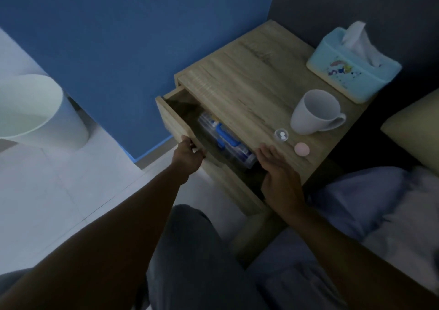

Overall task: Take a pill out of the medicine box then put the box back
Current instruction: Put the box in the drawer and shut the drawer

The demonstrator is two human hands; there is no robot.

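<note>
My knee point(190, 250) sits closest, since I'm seated on the bed point(356, 214) beside the nightstand point(249, 91). My right hand point(281, 174) rests flat at the near edge of its top, fingers spread apart and gripping nothing; I judge it is there to brace the furniture. My left hand point(188, 155) is curled shut over the top edge of the drawer front point(171, 117), the natural place to push or pull from.

The drawer stands partly out, and the medicine box point(225, 141), clear plastic with a blue handle, lies inside it, half under the tabletop. So the box seems to be back where it belongs, and only closing the drawer looks left.

Just beyond my right hand, on the top, a small clear cup point(281, 135) holds two white pills point(282, 136), with a pink cap point(302, 148) beside it. A white mug point(314, 112) stands near them, perhaps for water. Farthest back is the blue tissue box point(351, 70) by the wall. A pale bin point(35, 112) stands on the floor to the left.
</note>
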